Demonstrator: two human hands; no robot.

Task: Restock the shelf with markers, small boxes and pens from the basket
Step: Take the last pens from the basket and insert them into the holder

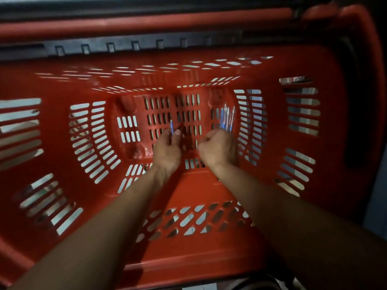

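Forearms over red slotted basket [209, 189]

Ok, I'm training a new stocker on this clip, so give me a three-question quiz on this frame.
1. True or false: both hands are inside the basket.
2. Which hand holds the bunch of pens? A) left B) right C) neither
3. Fill in: the left hand pinches a single ___.

Key: 1 true. 2 B, the right hand grips them. 3 pen.
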